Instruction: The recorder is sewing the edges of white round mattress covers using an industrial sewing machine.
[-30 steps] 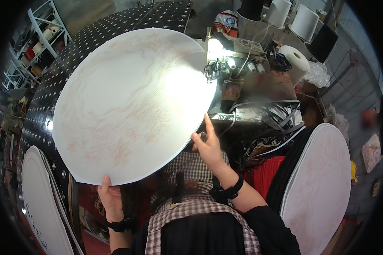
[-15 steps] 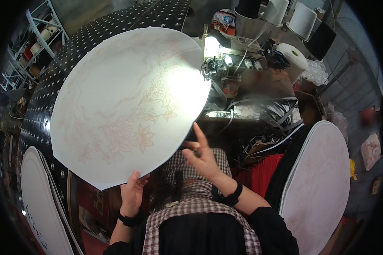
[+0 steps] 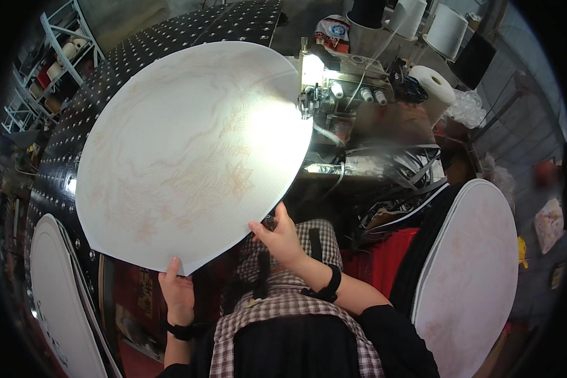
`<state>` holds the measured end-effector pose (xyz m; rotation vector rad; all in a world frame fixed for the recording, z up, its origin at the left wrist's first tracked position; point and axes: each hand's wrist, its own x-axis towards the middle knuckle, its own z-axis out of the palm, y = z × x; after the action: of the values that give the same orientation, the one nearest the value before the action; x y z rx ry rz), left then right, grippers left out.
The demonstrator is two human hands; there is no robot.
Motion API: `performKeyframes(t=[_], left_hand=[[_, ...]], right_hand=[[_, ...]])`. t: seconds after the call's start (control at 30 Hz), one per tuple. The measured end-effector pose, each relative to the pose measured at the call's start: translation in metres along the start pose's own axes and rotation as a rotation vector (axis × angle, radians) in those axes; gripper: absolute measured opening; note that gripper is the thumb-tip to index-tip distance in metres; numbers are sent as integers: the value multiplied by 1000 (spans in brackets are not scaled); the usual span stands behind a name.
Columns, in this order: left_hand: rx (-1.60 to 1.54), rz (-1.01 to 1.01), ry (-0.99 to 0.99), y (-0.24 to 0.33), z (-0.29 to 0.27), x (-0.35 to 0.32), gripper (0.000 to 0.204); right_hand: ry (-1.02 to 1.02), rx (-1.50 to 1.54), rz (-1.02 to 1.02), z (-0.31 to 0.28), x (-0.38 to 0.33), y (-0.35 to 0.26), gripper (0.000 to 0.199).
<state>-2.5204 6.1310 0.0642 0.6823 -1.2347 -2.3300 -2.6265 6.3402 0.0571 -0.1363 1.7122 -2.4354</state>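
Observation:
A large, pale, rounded mat point(image 3: 164, 126) with a faint reddish floral pattern lies across the black table, its right edge at the needle area of a sewing machine point(image 3: 312, 101). My left hand point(image 3: 179, 296) pinches its near edge, thumb on top beside a blunt corner, with the other fingers hidden beneath. Farther right along the same rim, my right hand point(image 3: 282, 240) grips the edge, its thumb over the top and some fingers out of sight below. The machine's lamp throws a bright glare on the mat near the needle.
A stack of similar mats point(image 3: 466, 264) stands at the right, and another stack point(image 3: 66, 290) at the left. Thread cones point(image 3: 447, 28) and a white roll point(image 3: 433, 85) sit behind the machine. Dark strips point(image 3: 409, 167) lie heaped beside it. The black table point(image 3: 189, 28) is studded with metal dots.
The mat has turned counterclockwise, its near corner shifting right and its pattern moving up along the right side. My right hand has come down onto the edge; my left has slid slightly left.

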Motion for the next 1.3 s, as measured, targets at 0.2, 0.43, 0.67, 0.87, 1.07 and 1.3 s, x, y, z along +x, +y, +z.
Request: performKeyframes(t=[0.2, 0.43, 0.67, 0.87, 1.07, 1.3], left_hand=[[-55, 56, 144, 20, -6, 18, 23], [119, -109, -14, 4, -8, 5, 17], [62, 63, 143, 12, -2, 13, 22], [-70, 5, 110, 7, -12, 15, 29], [62, 83, 6, 22, -19, 19, 36], [-56, 11, 1, 46, -21, 51, 45]], right_hand=[[114, 15, -20, -15, 19, -10, 44], [57, 33, 65, 1, 8, -4, 41], [171, 51, 32, -15, 20, -13, 45], [115, 46, 52, -17, 19, -14, 54], [353, -561, -245, -76, 69, -60, 53], [-896, -1621, 138, -99, 47, -52, 26]])
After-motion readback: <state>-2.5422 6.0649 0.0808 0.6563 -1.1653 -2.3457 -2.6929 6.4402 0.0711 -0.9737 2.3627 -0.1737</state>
